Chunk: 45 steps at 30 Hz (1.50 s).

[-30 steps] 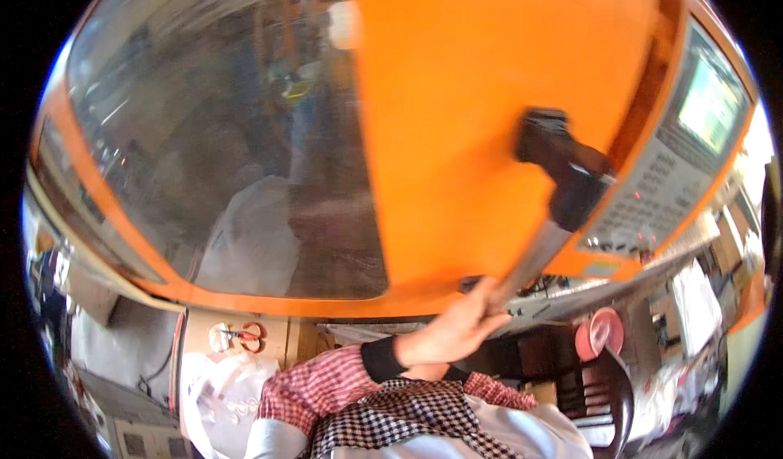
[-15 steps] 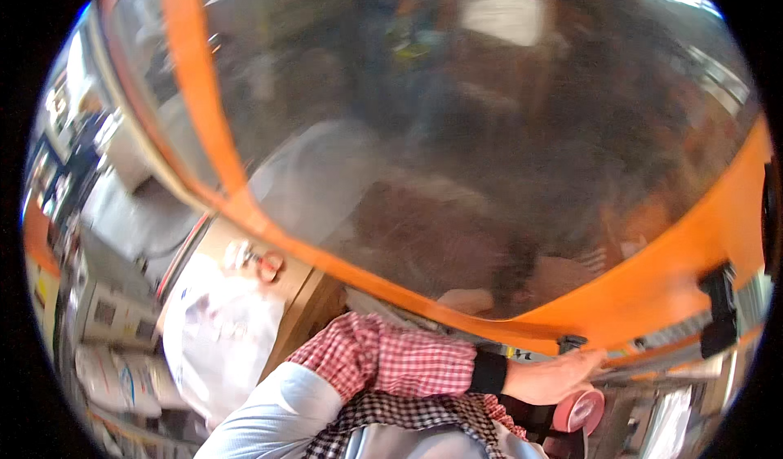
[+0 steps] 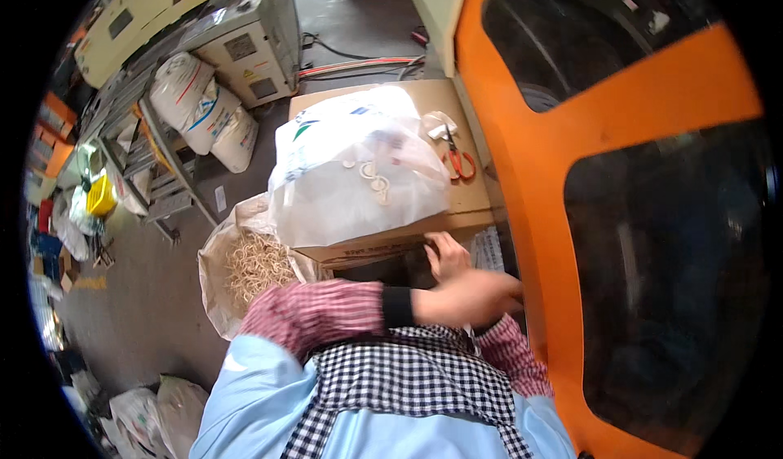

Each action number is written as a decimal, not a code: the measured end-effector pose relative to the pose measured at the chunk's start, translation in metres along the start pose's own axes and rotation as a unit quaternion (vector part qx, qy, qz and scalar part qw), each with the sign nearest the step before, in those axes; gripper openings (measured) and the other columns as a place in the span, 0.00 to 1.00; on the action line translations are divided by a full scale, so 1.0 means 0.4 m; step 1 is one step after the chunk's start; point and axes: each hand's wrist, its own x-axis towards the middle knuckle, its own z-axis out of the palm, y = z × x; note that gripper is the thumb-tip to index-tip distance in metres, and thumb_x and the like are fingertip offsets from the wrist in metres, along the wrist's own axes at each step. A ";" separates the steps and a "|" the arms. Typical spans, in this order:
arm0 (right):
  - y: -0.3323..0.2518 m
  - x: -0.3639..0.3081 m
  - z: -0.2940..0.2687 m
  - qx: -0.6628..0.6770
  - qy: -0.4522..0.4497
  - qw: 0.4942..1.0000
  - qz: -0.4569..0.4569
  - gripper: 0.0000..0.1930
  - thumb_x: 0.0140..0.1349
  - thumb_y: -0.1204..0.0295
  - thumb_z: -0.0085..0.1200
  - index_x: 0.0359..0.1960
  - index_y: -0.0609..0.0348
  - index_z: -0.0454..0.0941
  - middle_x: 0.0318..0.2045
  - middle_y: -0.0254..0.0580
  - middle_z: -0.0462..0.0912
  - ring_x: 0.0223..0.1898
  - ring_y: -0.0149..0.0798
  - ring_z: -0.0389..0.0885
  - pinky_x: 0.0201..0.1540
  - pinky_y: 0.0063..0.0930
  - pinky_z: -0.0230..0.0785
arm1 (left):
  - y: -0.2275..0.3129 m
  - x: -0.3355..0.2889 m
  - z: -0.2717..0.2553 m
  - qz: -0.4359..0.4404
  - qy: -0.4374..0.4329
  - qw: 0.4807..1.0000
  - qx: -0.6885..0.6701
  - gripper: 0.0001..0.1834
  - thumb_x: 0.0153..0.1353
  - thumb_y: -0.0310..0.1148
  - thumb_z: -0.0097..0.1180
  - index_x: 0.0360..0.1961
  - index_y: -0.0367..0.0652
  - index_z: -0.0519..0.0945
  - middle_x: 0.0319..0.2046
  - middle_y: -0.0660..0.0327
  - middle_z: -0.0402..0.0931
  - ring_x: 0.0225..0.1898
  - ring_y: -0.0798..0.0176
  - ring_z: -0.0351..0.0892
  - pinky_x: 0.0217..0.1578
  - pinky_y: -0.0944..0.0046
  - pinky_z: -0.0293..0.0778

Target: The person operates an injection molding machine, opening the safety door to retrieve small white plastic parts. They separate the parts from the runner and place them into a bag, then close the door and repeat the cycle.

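Observation:
My left hand (image 3: 466, 299) reaches across in front of me to the right, smeared by motion. Its fingers are close to the edge of the orange machine door (image 3: 534, 296), and I cannot tell whether they touch it. Beyond it, partly hidden by the left hand, my right hand (image 3: 450, 257) has its fingers loosely apart near the front side of a cardboard box (image 3: 469, 214). I see nothing held in it. On the box lie a white plastic bag (image 3: 326, 202) with small pale rings on it, and red-handled scissors (image 3: 459, 164) beside a crumpled white scrap.
An open sack (image 3: 216, 271) of tangled beige strips stands left of the box. Farther left are full white sacks (image 3: 192, 104), a metal step frame (image 3: 159, 161) and a grey cabinet (image 3: 249, 55). Cables and hoses (image 3: 359, 67) cross the floor behind the box. Dark windows fill the orange door.
My view has swung left, from the door to the box and floor. My left hand has come away from the door handle area. My right hand now shows near the box.

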 end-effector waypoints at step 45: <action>-0.213 0.043 0.036 0.492 -0.224 0.826 0.157 0.13 0.60 0.71 0.53 0.45 0.63 0.73 0.38 0.36 0.76 0.34 0.26 0.76 0.36 0.21 0.70 | -0.100 -0.479 -0.197 -0.246 0.495 0.766 -0.328 0.13 0.59 0.28 0.55 0.44 0.35 0.72 0.32 0.59 0.77 0.25 0.73 0.74 0.23 0.78 0.68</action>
